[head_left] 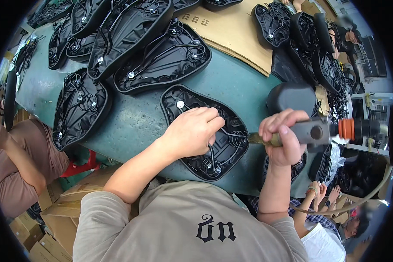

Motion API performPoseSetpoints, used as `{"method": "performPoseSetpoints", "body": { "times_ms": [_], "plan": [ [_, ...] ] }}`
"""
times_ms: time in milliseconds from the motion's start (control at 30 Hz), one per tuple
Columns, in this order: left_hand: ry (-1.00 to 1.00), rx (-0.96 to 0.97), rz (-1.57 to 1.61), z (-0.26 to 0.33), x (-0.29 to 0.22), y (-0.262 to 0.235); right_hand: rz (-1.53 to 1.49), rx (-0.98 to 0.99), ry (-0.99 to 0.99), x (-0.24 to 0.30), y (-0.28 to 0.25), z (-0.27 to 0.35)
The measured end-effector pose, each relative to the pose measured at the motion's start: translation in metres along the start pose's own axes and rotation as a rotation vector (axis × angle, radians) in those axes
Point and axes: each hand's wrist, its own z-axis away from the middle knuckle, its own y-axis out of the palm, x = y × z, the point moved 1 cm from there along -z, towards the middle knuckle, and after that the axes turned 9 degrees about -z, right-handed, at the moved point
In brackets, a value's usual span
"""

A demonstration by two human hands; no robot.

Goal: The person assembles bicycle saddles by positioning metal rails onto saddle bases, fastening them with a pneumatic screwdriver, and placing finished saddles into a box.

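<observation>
Worked at a long green counter (131, 120), spread at the far side with a cardboard sheet (244, 39) and crowded with upturned black saddles (166, 63). Had one upturned saddle (227, 153) close by the near edge, directly in front of the body. Risked, so near the edge, a slide toward the lap under a hard push.

Held across its hollow a bent wire frame (212, 153), probably springy enough to shift under load. Came at it from the right with a grey power tool (310, 132), banded in orange. Could have tilted off line, being long and likely heavy at the back.

Closed the right grip (284, 139) around the tool's narrow front end. Rested the left grip (192, 133) over the saddle's middle with curled fingers; could not tell whether clasped on a rod or merely braced. Risked a twist of the saddle from any slackening there.

Pointed the tip at a wire coil (239, 139), with contact unclear. Could have skidded off round metal, tearing the lining or striking nearby fingers. Showed a bright fastener (180, 104) beyond the knuckles, probably safe from a slip.
</observation>
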Motion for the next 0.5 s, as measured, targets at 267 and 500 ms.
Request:
{"method": "performPoseSetpoints", "body": {
  "times_ms": [267,500],
  "plan": [
    [-0.009,-0.043,-0.019,0.01,-0.01,0.003,0.049,0.094,-0.216,0.048,0.015,0.008],
    [-0.326,-0.253,-0.179,0.018,-0.029,0.002,0.152,-0.042,-0.127,0.076,0.057,0.056]
  ]
}}
